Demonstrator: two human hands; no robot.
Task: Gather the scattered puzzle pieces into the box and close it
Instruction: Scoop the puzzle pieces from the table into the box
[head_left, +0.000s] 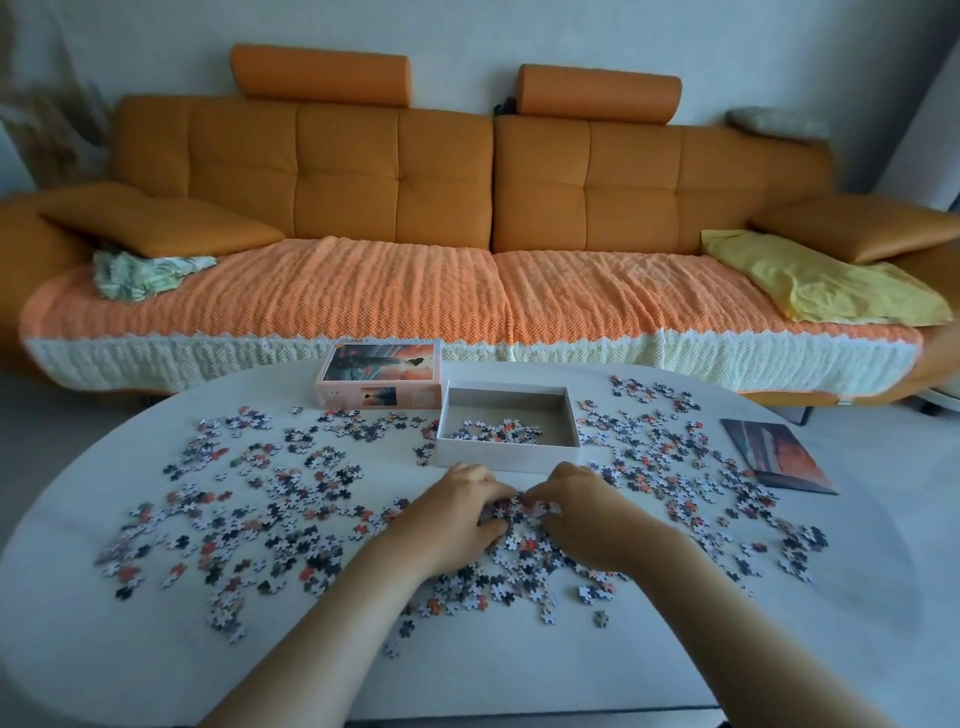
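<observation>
Left hand (457, 519): fingers curled round a clump of puzzle pieces (519, 512), mid-table.
Right hand (587, 514): curled on the same clump, fingertips close to the left's.
Box (506, 460): open, just beyond the hands (a few pieces lie inside).
Lid (379, 374): just beside the box, far left.
Loose pieces: scattered left, right and near on the white table (156, 649).

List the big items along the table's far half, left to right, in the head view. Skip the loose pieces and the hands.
In order: box lid with the printed picture → open box holding a few pieces → picture sheet lying flat near the right edge.
</observation>
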